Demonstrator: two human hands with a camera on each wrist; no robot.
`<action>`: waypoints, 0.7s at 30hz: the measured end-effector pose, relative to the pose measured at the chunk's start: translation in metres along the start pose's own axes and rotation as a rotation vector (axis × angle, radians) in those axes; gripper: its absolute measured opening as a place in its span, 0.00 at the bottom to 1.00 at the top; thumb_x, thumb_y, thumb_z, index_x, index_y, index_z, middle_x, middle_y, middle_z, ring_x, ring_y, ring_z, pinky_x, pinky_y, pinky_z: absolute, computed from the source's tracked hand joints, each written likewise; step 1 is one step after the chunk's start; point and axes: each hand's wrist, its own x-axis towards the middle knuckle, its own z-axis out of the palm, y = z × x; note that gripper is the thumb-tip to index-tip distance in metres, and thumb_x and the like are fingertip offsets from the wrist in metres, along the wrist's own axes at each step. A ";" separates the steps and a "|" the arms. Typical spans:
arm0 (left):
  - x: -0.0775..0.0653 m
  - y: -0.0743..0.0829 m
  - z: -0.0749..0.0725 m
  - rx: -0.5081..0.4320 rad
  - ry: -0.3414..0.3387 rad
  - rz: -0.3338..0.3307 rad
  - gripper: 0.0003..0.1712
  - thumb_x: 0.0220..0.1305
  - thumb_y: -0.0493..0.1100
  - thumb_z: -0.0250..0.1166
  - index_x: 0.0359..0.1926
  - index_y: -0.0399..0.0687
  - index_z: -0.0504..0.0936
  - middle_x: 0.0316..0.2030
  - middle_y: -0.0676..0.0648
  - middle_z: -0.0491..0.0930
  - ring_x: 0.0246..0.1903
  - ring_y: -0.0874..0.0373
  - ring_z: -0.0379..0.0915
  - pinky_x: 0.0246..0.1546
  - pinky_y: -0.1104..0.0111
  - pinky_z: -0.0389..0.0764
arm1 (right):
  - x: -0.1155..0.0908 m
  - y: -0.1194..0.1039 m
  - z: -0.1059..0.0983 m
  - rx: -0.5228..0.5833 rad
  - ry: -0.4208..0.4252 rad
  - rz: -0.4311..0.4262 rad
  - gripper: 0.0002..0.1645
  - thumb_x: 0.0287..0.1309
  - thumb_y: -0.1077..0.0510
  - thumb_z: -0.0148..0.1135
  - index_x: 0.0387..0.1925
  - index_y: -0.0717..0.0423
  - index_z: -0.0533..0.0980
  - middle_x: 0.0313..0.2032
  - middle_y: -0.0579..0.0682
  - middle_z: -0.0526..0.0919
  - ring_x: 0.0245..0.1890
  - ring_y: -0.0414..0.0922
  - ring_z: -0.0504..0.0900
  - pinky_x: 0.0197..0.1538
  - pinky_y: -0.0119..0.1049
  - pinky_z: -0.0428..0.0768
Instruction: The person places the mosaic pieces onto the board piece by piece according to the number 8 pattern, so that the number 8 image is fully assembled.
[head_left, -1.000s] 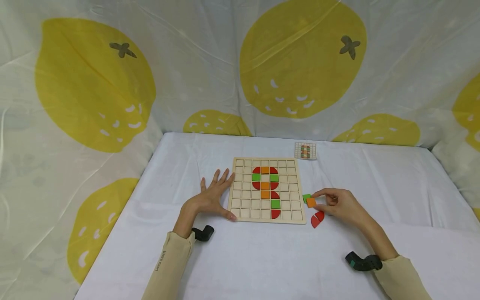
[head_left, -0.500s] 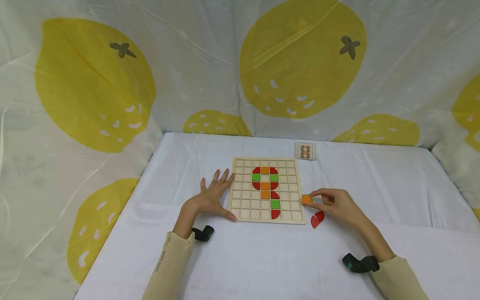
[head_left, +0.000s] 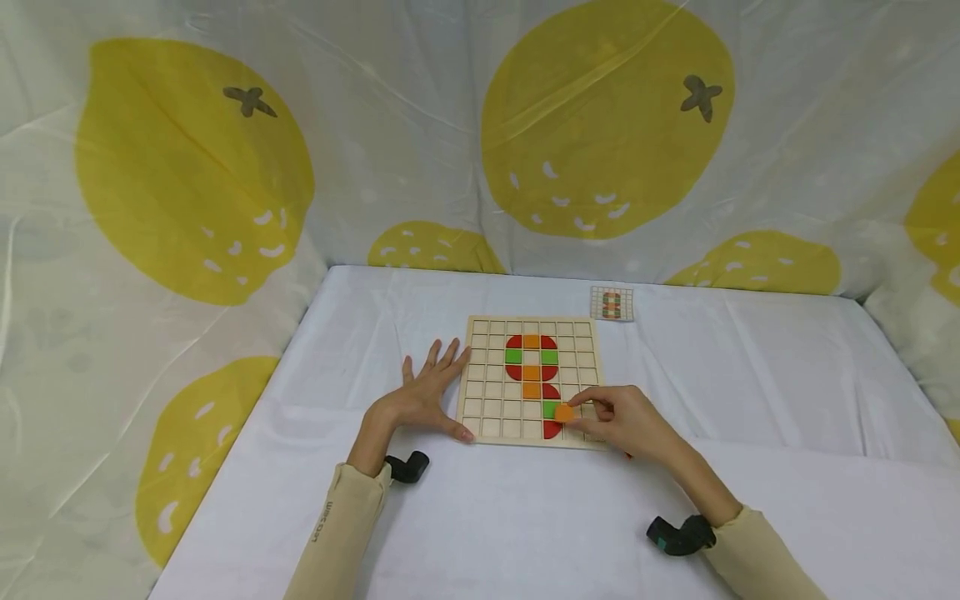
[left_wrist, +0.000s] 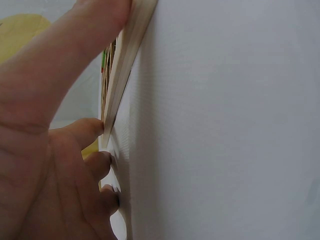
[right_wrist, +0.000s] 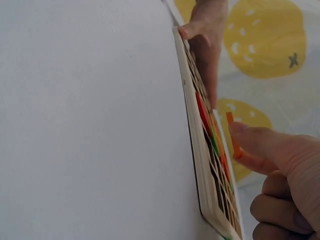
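Observation:
A square wooden grid board (head_left: 495, 408) lies on the white-covered table, bearing red quarter-round, green square and orange square tiles in a curved pattern. My right hand (head_left: 630, 425) pinches an orange square tile (head_left: 564, 413) between thumb and index finger over the board's lower right part, beside a green tile (head_left: 550, 408). The right wrist view shows that orange tile (right_wrist: 230, 125) held above the board's surface. My left hand (head_left: 423, 396) is spread with straight fingers, its thumb and index finger touching the board's left edge. A red tile (head_left: 628, 455) barely shows beneath the right hand.
A small pattern card (head_left: 612, 304) lies behind the board's far right corner. A white cloth with yellow lemon prints (head_left: 607, 117) hangs behind the table. Black wrist devices (head_left: 681, 535) sit on both forearms.
My right hand has picked the orange tile up from beside the board and carried it left over the grid. The loose green tile is now out of sight. My left hand has stayed put.

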 end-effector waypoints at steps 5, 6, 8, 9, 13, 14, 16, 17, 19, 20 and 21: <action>0.001 -0.001 0.000 -0.005 0.001 0.000 0.82 0.39 0.64 0.86 0.84 0.53 0.41 0.84 0.45 0.29 0.82 0.40 0.15 0.72 0.27 0.22 | 0.002 -0.007 0.010 0.004 -0.026 -0.019 0.14 0.54 0.48 0.79 0.40 0.47 0.87 0.16 0.37 0.59 0.20 0.32 0.59 0.26 0.27 0.59; 0.000 0.000 0.000 -0.005 -0.001 -0.001 0.82 0.39 0.64 0.86 0.84 0.53 0.41 0.84 0.45 0.29 0.82 0.40 0.15 0.72 0.27 0.22 | 0.003 -0.008 0.012 0.005 -0.027 -0.025 0.13 0.54 0.48 0.79 0.40 0.47 0.87 0.16 0.36 0.58 0.20 0.32 0.59 0.26 0.26 0.59; 0.000 0.000 0.000 -0.005 -0.005 -0.004 0.82 0.39 0.64 0.85 0.84 0.53 0.40 0.84 0.45 0.29 0.82 0.41 0.15 0.72 0.27 0.22 | 0.003 -0.010 0.017 -0.007 -0.021 -0.040 0.13 0.54 0.48 0.79 0.39 0.46 0.87 0.16 0.36 0.58 0.20 0.31 0.58 0.26 0.25 0.59; 0.000 0.001 0.000 -0.004 -0.007 -0.005 0.82 0.39 0.64 0.85 0.84 0.54 0.40 0.84 0.45 0.29 0.82 0.41 0.15 0.72 0.27 0.22 | 0.004 -0.011 0.019 -0.013 -0.017 -0.047 0.13 0.53 0.48 0.80 0.38 0.46 0.87 0.16 0.36 0.58 0.20 0.31 0.58 0.26 0.25 0.58; 0.000 0.001 0.000 0.004 -0.009 -0.005 0.82 0.39 0.64 0.85 0.84 0.54 0.40 0.84 0.46 0.29 0.82 0.41 0.15 0.72 0.27 0.22 | 0.005 -0.013 0.026 -0.057 0.004 -0.076 0.13 0.53 0.48 0.80 0.38 0.48 0.87 0.16 0.34 0.58 0.19 0.29 0.56 0.27 0.25 0.54; 0.000 0.001 0.000 0.006 -0.008 -0.004 0.82 0.39 0.65 0.85 0.84 0.54 0.40 0.84 0.46 0.29 0.82 0.41 0.15 0.72 0.27 0.22 | 0.006 -0.014 0.027 -0.067 0.007 -0.078 0.14 0.53 0.48 0.80 0.38 0.48 0.87 0.16 0.34 0.57 0.19 0.29 0.56 0.27 0.24 0.54; 0.001 0.001 0.000 0.007 -0.006 -0.002 0.82 0.39 0.65 0.85 0.84 0.54 0.40 0.84 0.46 0.29 0.82 0.41 0.15 0.72 0.27 0.22 | 0.006 -0.014 0.029 -0.082 0.011 -0.074 0.14 0.53 0.48 0.80 0.38 0.48 0.87 0.16 0.34 0.57 0.19 0.29 0.56 0.27 0.24 0.54; 0.001 0.001 0.000 0.007 -0.006 -0.003 0.82 0.39 0.65 0.85 0.84 0.54 0.40 0.84 0.46 0.29 0.82 0.41 0.15 0.72 0.27 0.22 | 0.006 -0.014 0.029 -0.084 0.012 -0.073 0.14 0.53 0.47 0.80 0.39 0.48 0.87 0.16 0.34 0.57 0.18 0.29 0.56 0.27 0.25 0.54; 0.000 0.000 0.000 0.004 -0.002 -0.002 0.82 0.39 0.65 0.85 0.84 0.53 0.40 0.84 0.46 0.29 0.82 0.41 0.15 0.72 0.27 0.22 | 0.006 -0.014 0.030 -0.080 0.012 -0.065 0.14 0.54 0.47 0.79 0.40 0.47 0.87 0.15 0.34 0.57 0.18 0.29 0.56 0.27 0.25 0.54; 0.000 0.000 0.000 0.002 -0.002 -0.002 0.82 0.39 0.64 0.85 0.84 0.53 0.40 0.84 0.45 0.29 0.82 0.41 0.15 0.72 0.27 0.22 | 0.006 -0.014 0.030 -0.071 0.011 -0.062 0.14 0.55 0.48 0.79 0.40 0.47 0.87 0.15 0.34 0.56 0.18 0.29 0.56 0.27 0.25 0.54; 0.000 0.000 0.000 0.000 -0.002 -0.001 0.82 0.39 0.64 0.85 0.84 0.53 0.40 0.84 0.45 0.29 0.82 0.40 0.15 0.72 0.27 0.22 | 0.006 -0.013 0.030 -0.060 0.009 -0.058 0.13 0.55 0.48 0.79 0.41 0.46 0.87 0.15 0.34 0.56 0.18 0.30 0.56 0.27 0.25 0.54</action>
